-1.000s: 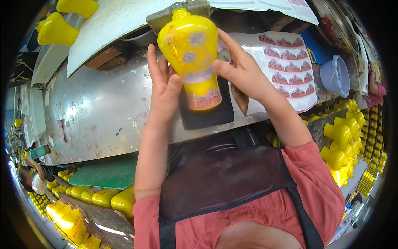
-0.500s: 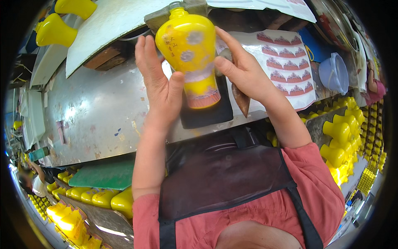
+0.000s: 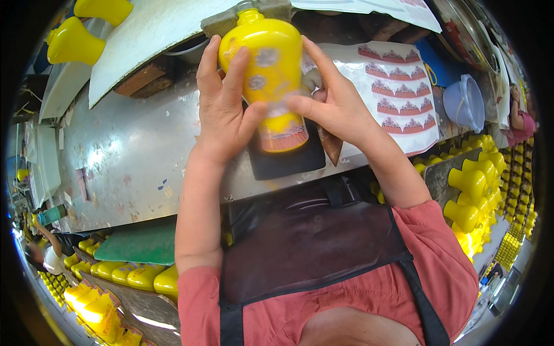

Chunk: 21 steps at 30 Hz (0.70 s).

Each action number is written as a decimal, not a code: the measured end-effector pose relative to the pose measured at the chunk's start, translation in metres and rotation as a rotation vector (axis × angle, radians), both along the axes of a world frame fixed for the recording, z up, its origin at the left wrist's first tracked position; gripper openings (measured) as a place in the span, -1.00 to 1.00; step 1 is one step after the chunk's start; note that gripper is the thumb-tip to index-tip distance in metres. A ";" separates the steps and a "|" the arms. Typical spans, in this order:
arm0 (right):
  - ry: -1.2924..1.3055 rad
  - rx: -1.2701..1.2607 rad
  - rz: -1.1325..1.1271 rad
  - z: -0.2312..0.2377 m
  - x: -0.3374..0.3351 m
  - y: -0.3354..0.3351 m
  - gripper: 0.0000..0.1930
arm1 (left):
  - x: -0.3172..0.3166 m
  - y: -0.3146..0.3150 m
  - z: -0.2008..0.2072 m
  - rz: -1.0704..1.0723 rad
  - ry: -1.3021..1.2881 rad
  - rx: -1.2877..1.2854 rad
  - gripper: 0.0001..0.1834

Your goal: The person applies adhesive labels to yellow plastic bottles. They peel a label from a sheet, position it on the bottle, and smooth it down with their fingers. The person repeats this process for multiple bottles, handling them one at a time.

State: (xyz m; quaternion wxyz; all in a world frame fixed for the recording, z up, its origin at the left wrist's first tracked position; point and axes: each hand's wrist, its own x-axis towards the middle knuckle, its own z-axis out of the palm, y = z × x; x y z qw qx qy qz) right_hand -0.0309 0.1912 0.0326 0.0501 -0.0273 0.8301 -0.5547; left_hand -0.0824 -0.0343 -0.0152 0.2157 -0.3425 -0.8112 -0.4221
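Vase [image 3: 276, 74]: upper middle of the frame
Left hand [image 3: 222, 112]: fingers spread, holding one side
Right hand [image 3: 341, 106]: thumb and fingers holding the other
Handling: likely stiff, slick, breakable
Best hold: where it narrows, off flower patches [image 3: 266, 57]

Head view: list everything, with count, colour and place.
Vase: one, mainly yellow, upper centre
Other vases: many, yellow, both sides
Pad: one, black, at the vase's base
Block: one, grey, at vase's neck
Bench: one, grey, centre-left
Panel: one, white, upper left
Sheet: one, white with red prints, right
Bucket: one, pale blue, right
Board: one, green, lower left
Pointed piece: one, brown, right of the pad
People: two, in white and pink, left and right edges
Apron: one, dark brown, lower centre
Shirt: one, red, bottom
Left hand: one, bare, at vase's left
Right hand: one, bare, at vase's right
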 end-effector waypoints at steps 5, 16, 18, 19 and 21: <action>-0.028 -0.085 0.005 -0.004 -0.001 0.003 0.01 | 0.000 0.001 0.000 0.010 0.001 -0.021 -0.23; 0.075 -0.131 0.014 -0.014 -0.004 0.003 -0.01 | 0.001 0.002 0.000 0.011 -0.016 -0.010 -0.22; 0.086 -0.106 0.020 -0.014 -0.004 0.003 -0.01 | 0.001 0.002 0.000 0.020 -0.010 -0.025 -0.22; 0.079 -0.106 0.020 -0.014 -0.004 0.004 -0.01 | 0.002 0.002 0.001 0.022 -0.007 -0.029 -0.22; 0.065 -0.108 0.022 -0.013 -0.004 0.004 -0.01 | 0.002 0.002 0.002 0.025 -0.003 -0.034 -0.22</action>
